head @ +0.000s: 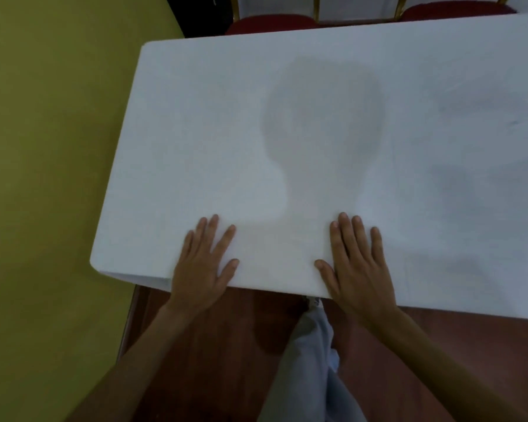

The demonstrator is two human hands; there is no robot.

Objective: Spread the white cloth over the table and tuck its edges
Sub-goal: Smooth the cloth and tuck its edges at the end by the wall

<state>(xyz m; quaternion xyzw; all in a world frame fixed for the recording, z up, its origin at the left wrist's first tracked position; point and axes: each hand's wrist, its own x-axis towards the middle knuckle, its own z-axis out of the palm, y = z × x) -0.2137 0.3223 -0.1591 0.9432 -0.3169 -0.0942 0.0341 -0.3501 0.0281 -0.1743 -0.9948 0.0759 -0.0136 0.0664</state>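
Note:
The white cloth lies flat over the table top, covering it from the left end to the right edge of view. My left hand rests palm down on the cloth near its front edge, fingers straight and spread. My right hand lies flat the same way a little to the right. At the front left corner the cloth's edge hangs slightly off the table. Beneath the front edge I see dark wood; I cannot tell whether it is the table's side or the floor.
A yellow-green wall runs close along the table's left end. Two red-cushioned chairs with gold frames stand behind the far edge. My legs in light trousers are close against the near side.

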